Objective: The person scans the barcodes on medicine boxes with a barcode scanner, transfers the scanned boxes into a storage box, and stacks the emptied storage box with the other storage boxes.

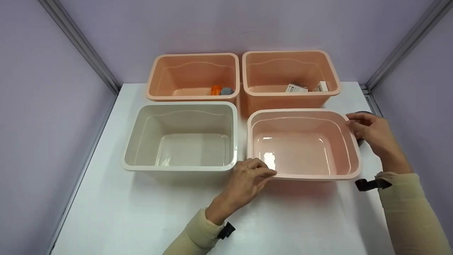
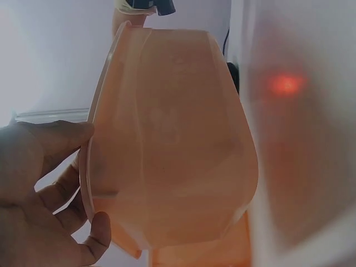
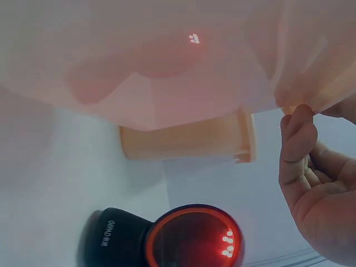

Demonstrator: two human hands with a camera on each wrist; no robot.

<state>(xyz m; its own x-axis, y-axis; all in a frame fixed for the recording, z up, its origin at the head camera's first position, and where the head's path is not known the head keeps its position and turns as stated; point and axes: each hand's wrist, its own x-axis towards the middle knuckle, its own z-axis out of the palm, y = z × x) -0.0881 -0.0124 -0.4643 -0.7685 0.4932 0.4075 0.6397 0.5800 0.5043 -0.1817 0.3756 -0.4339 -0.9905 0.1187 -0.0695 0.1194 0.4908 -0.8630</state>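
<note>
A light pink plastic bin (image 1: pixel 300 156) stands at the front right, its inside bare in the head view. My left hand (image 1: pixel 247 182) pinches its rim at the near left corner; in the left wrist view the thumb and fingers (image 2: pixel 100 236) of that hand lie along the rim. On the far right side, my right hand (image 1: pixel 373 132) grips the rim between thumb and fingers. Beside the bin, partly hidden behind that hand, is a black device (image 3: pixel 114 239) with a round face, an orange ring and red lit digits.
An off-white bin (image 1: pixel 193 150) stands to the left. Behind are two orange bins: the left one (image 1: pixel 194 76) holds an orange item (image 1: pixel 216 90) and a grey one (image 1: pixel 226 91), the right one (image 1: pixel 279 72) small boxes (image 1: pixel 296 88). Pale walls (image 1: pixel 226 24) surround the white table (image 1: pixel 148 219).
</note>
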